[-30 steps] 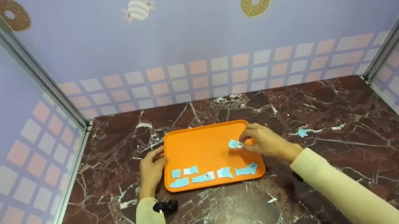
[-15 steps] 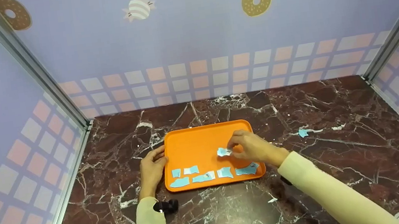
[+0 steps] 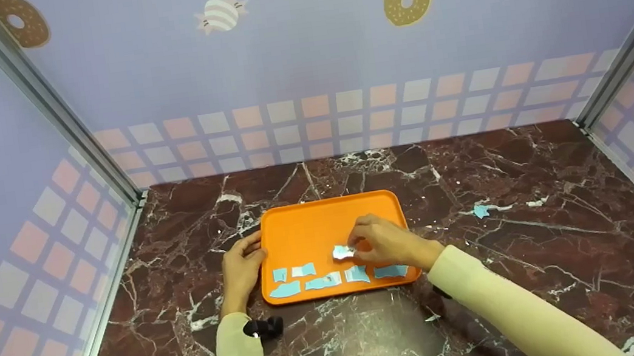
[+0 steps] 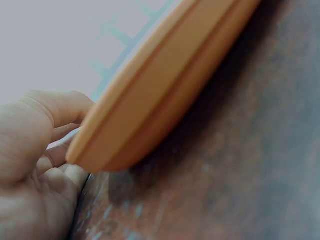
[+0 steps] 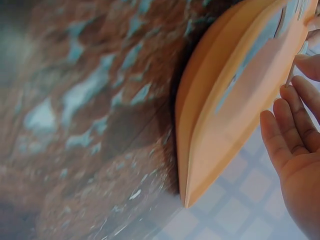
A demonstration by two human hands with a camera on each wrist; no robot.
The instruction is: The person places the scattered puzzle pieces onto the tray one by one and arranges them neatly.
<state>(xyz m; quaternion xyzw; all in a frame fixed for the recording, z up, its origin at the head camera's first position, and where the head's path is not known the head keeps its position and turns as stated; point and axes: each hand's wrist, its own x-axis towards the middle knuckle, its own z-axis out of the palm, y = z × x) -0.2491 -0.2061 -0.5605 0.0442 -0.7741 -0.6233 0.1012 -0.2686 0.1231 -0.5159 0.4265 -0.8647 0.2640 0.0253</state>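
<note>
An orange tray lies on the dark marbled table. At its left edge my left hand grips the rim; the left wrist view shows the thumb over the tray's edge and the fingers curled beside it. My right hand pinches a small torn blue-and-white piece of paper over the tray's middle right. Below it runs a row of torn paper pieces along the near side, with two smaller pieces above its left end. In the right wrist view the right hand has its thumb against the fingers.
One more torn blue paper piece lies on the table to the right of the tray. Purple patterned panels stand at the back and both sides. A dark wrist device sits near the left sleeve.
My right hand has moved left and slightly nearer across the tray, carrying the pinched paper piece. The left hand, the tray and the other paper pieces stay where they were.
</note>
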